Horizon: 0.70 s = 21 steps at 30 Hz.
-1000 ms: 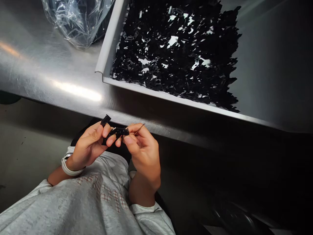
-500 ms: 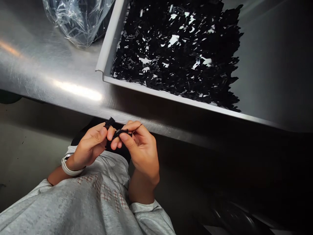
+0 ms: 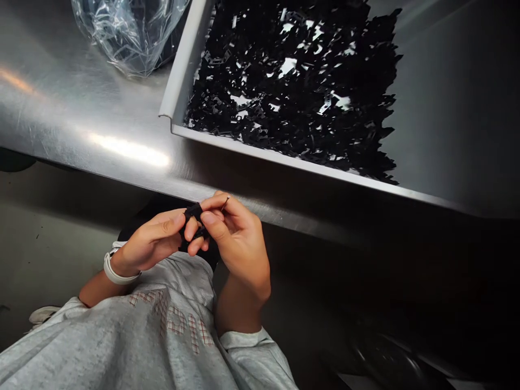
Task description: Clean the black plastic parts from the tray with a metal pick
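Note:
In front of my body, below the table's front edge, both hands meet around small black plastic parts [image 3: 193,210]. My left hand [image 3: 156,238] pinches one part between thumb and finger. The fingertips of my right hand [image 3: 238,238] close on the other end of that part. A second black part [image 3: 199,233] shows lower down among the fingers; which hand bears it I cannot tell. A thin dark sliver [image 3: 226,202] sticks up at my right index finger. Many similar black parts [image 3: 252,124] lie heaped in the white tray [image 3: 284,160].
The tray stands on a shiny metal table [image 3: 73,119], close to its front edge [image 3: 134,187]. A clear plastic bag [image 3: 130,38] with dark contents sits left of the tray. A shoe [image 3: 44,314] shows on the floor at lower left.
My right fingertips have moved from the lower black part to the upper one held in my left hand. The upper part has shifted slightly right and down.

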### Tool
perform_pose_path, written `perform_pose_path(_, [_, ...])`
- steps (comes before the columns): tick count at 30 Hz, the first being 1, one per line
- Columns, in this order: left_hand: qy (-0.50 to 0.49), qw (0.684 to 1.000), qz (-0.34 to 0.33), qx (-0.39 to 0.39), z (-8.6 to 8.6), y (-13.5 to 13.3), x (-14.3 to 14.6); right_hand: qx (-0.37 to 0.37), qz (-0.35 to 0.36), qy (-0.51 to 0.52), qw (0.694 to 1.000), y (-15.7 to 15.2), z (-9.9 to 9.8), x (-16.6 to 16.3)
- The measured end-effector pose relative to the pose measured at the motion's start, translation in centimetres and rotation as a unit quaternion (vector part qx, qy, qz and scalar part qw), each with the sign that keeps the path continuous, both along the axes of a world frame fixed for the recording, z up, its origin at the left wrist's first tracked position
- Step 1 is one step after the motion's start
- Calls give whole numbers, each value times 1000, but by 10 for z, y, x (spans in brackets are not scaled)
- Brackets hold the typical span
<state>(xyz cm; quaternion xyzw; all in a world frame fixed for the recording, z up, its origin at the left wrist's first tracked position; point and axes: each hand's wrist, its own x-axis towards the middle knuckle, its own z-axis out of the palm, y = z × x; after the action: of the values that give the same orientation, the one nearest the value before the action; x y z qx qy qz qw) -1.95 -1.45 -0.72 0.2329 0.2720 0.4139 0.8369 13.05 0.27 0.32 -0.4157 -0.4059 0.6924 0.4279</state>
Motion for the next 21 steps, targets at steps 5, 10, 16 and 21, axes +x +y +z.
perform_pose_path(5, [4, 999, -42, 17, -1, 0, 0, -24, 51, 18, 998, 2, 1, 3])
perform_pose_path(10, [-4, 999, -33, 7, -2, 1, -2, 21, 16, -1, 1000, 1, -3, 7])
perform_pose_path(16, [-16, 1000, -3, -17, 1, 3, -3, 52, 18, -3, 998, -1, -15, 15])
perform_pose_path(21, [-28, 999, -5, -46, 0, 3, -3, 82, 34, -31, 996, -1, -17, 16])
